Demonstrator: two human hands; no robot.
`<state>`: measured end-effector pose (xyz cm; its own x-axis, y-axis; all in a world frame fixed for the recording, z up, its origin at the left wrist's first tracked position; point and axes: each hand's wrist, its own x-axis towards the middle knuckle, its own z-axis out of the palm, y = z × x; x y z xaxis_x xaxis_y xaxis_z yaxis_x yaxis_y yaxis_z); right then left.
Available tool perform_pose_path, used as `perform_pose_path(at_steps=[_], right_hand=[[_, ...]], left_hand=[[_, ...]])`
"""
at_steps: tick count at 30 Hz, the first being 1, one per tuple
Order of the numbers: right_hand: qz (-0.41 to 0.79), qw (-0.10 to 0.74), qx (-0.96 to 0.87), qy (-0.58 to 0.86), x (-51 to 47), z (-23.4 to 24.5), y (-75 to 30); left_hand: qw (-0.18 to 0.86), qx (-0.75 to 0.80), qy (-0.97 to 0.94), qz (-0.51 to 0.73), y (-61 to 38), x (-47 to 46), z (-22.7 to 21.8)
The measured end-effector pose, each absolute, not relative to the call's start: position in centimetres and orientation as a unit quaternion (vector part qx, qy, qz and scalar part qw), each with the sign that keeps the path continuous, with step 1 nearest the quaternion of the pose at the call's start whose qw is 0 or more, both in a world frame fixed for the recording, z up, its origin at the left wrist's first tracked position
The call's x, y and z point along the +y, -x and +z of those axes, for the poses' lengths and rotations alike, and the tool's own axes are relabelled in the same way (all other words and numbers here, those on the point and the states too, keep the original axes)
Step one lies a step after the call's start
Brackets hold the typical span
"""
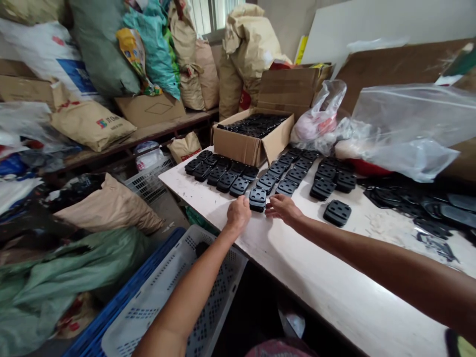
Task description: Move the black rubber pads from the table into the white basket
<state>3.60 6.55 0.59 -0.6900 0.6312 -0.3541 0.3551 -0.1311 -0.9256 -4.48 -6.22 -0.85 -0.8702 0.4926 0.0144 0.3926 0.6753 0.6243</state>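
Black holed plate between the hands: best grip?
Pinch the black holed plate by its left and right edges, coming from above with the right hand. It lies flat on the white table, so its underside is out of reach, and the plates behind crowd its far edge.

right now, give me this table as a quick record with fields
left hand: left hand, curled, on the white table, just left of one black moulded plastic plate
right hand: right hand, open, just right of that plate
on table: rows of black plates beyond the hands
box: open cardboard box behind the rows, holding loose black plates
right side: clear plastic bag at the far end
below left: blue-and-white plastic crate beside the table edge
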Motion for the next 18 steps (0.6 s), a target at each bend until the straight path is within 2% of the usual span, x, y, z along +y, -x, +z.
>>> perform_pose_path(at_steps=[10, 18], right_hand=[[0.486, 0.119, -0.763, 0.408, 6.8, 0.5, -1.8], [0.471, 0.082, -0.793, 0.379, 7.2, 1.6, -3.0]], left_hand=[[0.110, 0.915, -0.197, 0.333, 4.6, -3.8, 0.9], [0.248, 0.847, -0.064, 0.466, 4.8, -4.0, 0.1]])
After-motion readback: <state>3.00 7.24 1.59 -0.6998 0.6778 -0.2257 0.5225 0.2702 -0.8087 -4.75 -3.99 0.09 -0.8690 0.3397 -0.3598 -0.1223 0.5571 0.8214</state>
